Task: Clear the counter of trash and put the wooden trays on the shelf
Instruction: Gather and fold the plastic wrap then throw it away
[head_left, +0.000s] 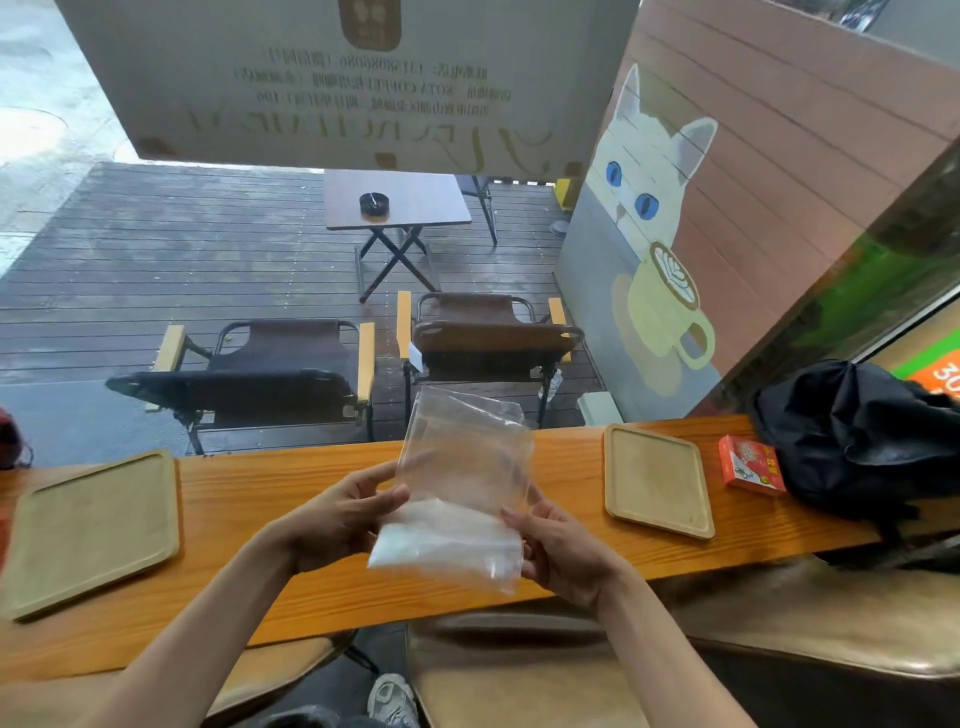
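Pale rectangular wooden tray (91, 532) lay flat on orange wooden counter (322, 587), well left of left hand, long axis running away from person. Left hand (340, 514) pinched left edge of clear crumpled plastic bag (460, 488); right hand (558, 545) closed on its lower right edge. Bag held upright above counter between hands, long axis vertical, mouth end hard to make out. Second pale wooden tray (657, 480) lay right of right hand, near red printed carton (750, 465) and black backpack (852, 436), partly cut off.

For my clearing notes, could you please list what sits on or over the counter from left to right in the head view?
Left wooden tray → left hand → clear plastic bag → right hand → right wooden tray → red box → black backpack.
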